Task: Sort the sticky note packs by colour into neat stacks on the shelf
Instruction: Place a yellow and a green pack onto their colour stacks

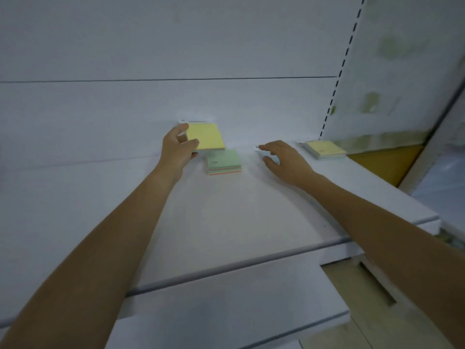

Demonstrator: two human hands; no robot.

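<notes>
Two bare hands reach out over a white shelf [226, 222] toward its back panel [176, 46]. The left hand [177, 147] grips a yellow sticky note pack [206, 136] by its left edge, thumb on top and fingers underneath, holding it raised above the shelf and tilted, its top face turned toward the camera. That pack looks nearly square, so no clear long axis shows; its edges run roughly along and across the shelf, skewed slightly clockwise. A white strip [193, 121], perhaps its packaging header, shows just behind its far edge.

Just right of and below the held pack, a green-topped pack stack [224, 161] lies flat on the shelf, with pink and green layers showing along its near side. Its sides are also turned slightly off the shelf's front edge.

The right hand [281, 159] hovers low over the shelf to the right of that stack, fingers spread and curved, palm down. A pale blue pack [273, 158] is partly visible under its fingers; motion blur makes it impossible to tell whether the hand actually grips it.

Farther right, near the slotted upright [339, 76] at the shelf's end, another stack with a yellow top pack [324, 148] lies flat, pale blue layers beneath it, well apart from both hands.
</notes>
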